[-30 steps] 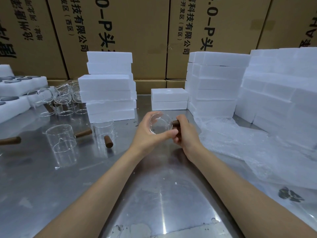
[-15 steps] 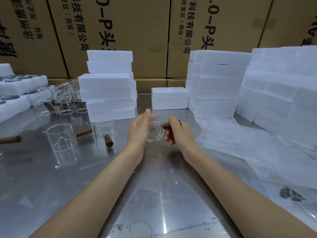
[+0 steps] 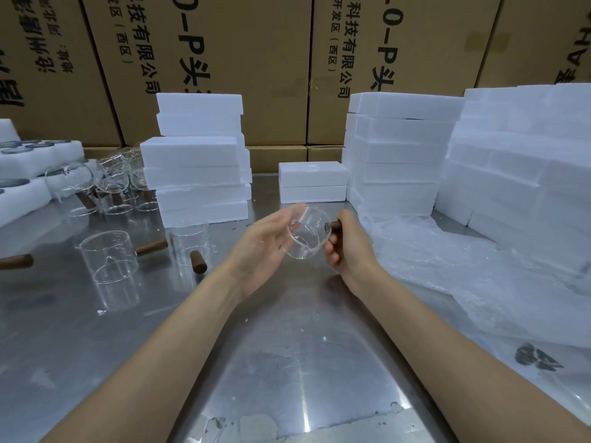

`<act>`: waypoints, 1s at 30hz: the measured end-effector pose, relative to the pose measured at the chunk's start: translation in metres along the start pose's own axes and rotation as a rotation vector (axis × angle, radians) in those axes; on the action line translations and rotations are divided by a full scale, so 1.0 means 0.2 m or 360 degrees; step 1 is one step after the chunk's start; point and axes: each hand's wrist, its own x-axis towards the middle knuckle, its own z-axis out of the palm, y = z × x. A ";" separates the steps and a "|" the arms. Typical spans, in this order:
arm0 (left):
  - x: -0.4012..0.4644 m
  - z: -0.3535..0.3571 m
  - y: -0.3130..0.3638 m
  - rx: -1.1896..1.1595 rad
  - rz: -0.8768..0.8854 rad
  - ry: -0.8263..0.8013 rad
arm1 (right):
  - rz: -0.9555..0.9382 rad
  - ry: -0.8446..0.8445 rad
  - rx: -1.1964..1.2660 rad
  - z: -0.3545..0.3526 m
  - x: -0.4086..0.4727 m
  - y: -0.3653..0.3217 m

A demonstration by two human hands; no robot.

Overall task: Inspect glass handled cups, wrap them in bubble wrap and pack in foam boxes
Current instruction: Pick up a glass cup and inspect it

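Observation:
A clear glass cup [image 3: 307, 232] with a dark wooden handle hangs tilted above the steel table [image 3: 287, 362], its mouth turned down and toward me. My right hand [image 3: 347, 243] grips the wooden handle. My left hand [image 3: 260, 247] lies palm-up with straight fingers against the cup's left side. Bubble wrap [image 3: 463, 270] is spread on the table to the right. Two more handled glass cups [image 3: 108, 260] [image 3: 190, 243] stand on the left.
Stacks of white foam boxes stand at centre left [image 3: 198, 161], centre [image 3: 311, 182] and right [image 3: 403, 155], with a bigger pile [image 3: 527, 161] far right. Several glass cups [image 3: 112, 183] cluster at back left beside foam trays [image 3: 28, 161]. Cardboard cartons [image 3: 256, 59] wall the back.
My left hand let go of its grip round the cup and opened flat beside it. The cup turned in my right hand, its mouth now tilted downward.

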 end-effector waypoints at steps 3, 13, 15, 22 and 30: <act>-0.01 -0.01 0.01 0.0084 0.0036 -0.0249 | 0.0045 -0.0014 0.0061 -0.01 0.00 0.00; 0.01 -0.01 -0.07 0.0388 0.0050 -0.0019 | -0.0074 0.0020 -0.0137 0.00 0.01 0.02; 0.00 0.00 -0.09 0.0454 0.0085 0.0066 | -0.0098 0.0031 -0.0212 0.01 0.01 0.02; 0.02 0.05 -0.14 0.0497 0.0217 0.0443 | -0.0101 -0.0009 -0.0355 0.02 0.00 0.03; 0.03 0.02 -0.10 0.0463 0.0178 0.0262 | -0.0061 -0.0009 -0.0270 0.02 0.01 0.03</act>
